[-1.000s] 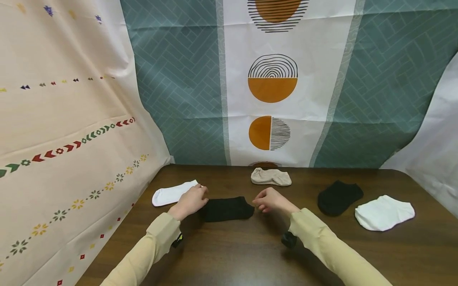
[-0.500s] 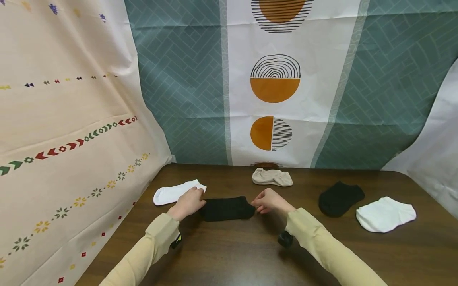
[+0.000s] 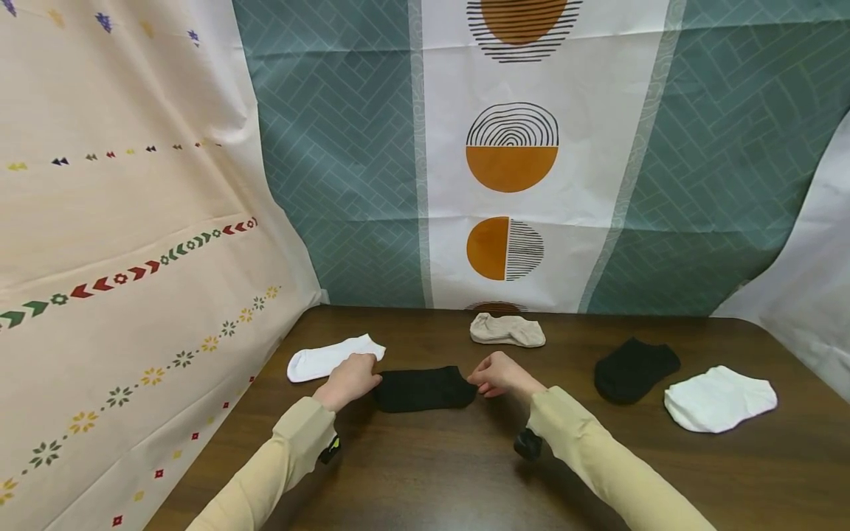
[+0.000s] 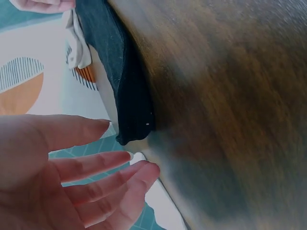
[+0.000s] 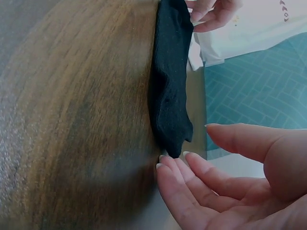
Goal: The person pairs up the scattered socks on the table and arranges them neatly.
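On a counter (image 3: pixel 425 472) lies a black sock (image 3: pixel 425 389), left hand (image 3: pixel 349 380) and right hand (image 3: pixel 505 375) relaxed, gripping nothing, near its ends, where too shallow a pinch might slip.

The left hand (image 3: pixel 350 380) sits now lower in the head view than one second ago, and a little more to the left. Its fingers, at first arched up and spread near the left white sock (image 3: pixel 332 358), now look more gathered, beside the left end of the middle black sock (image 3: pixel 425 389). Therefore the cuff of this white sock, partly covered before, is now visible. The right hand (image 3: pixel 506 374) has moved slightly inward, to the left, and its right sleeve (image 3: pixel 564 417) and wrist camera (image 3: pixel 527 445) moved with it. The head view has also shifted: everything on the table (image 3: pixel 425 472) appears slightly more to the right.
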Motion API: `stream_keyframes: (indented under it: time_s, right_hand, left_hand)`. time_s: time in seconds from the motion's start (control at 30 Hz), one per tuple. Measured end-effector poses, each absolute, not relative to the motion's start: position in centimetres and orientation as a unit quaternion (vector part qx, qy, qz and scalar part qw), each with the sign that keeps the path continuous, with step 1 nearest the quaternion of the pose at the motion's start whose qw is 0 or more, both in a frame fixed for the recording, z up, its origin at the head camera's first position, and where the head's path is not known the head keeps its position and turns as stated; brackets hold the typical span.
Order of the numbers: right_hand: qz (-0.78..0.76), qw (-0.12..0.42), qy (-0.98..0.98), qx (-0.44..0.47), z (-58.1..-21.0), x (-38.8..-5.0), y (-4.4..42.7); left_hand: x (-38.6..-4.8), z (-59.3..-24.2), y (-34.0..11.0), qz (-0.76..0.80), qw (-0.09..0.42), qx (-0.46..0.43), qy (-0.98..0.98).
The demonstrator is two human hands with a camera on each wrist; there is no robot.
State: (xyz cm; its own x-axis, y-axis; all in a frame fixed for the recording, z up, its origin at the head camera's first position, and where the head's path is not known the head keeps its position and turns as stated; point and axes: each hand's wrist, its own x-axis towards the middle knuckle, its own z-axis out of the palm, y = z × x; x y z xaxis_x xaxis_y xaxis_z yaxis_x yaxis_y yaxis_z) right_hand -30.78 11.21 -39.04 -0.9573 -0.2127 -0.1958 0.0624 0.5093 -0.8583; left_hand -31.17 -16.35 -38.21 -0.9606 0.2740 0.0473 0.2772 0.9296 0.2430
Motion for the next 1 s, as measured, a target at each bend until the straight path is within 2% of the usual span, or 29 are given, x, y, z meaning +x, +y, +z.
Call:
stream_keyframes:
  time_s: [0.3,1.0]
  right_hand:
    - [-0.51,0.139,0.848,-0.031,-39.1,-30.8,10.8]
    - [-0.513,0.131,0.848,-0.026,-39.8,-30.8,9.7]
  left_hand:
    - [-31.2,-38.4,-16.3,-0.144,-0.006,-0.137,-0.98]
    - [-31.1,-39.1,-16.0,-0.15,0.054,-0.173,-0.972]
